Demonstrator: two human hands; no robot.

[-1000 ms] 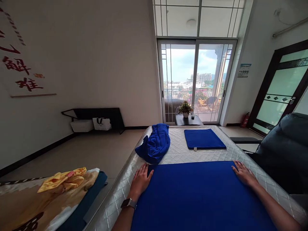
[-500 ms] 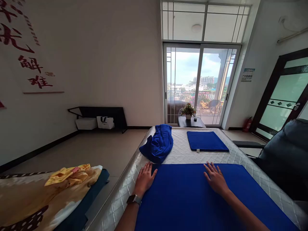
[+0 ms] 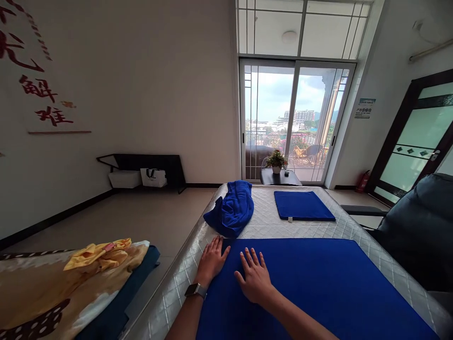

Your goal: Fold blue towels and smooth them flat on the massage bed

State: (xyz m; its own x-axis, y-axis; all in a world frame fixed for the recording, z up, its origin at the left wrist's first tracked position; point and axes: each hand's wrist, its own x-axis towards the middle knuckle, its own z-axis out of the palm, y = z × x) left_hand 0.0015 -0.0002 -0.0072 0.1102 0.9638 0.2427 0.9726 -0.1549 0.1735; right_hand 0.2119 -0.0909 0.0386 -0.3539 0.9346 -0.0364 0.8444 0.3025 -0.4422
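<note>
A large blue cloth (image 3: 318, 283) lies spread flat over the near part of a quilted silver-white mattress (image 3: 264, 208). At its far left corner rests my left hand (image 3: 212, 259), palm down, partly on the cloth's edge, with a watch on the wrist. My right hand (image 3: 254, 275) lies on the cloth a little to the right of it, fingers spread and holding nothing. Just beyond my left hand sits a crumpled blue cloth (image 3: 233, 208). Further right, a folded blue cloth (image 3: 303, 206) with a small white tag lies flat.
To the left stands a low bed with a patterned blanket (image 3: 106, 288) and a yellow cloth (image 3: 101, 255) on top. A dark chair (image 3: 417, 226) is close on the right. Past the mattress, a small table (image 3: 283, 178) holds a potted plant (image 3: 276, 161) before the sliding glass door.
My right hand has slid left across the large blue cloth, towards my left hand. The left hand stays at the corner. The view has shifted slightly.
</note>
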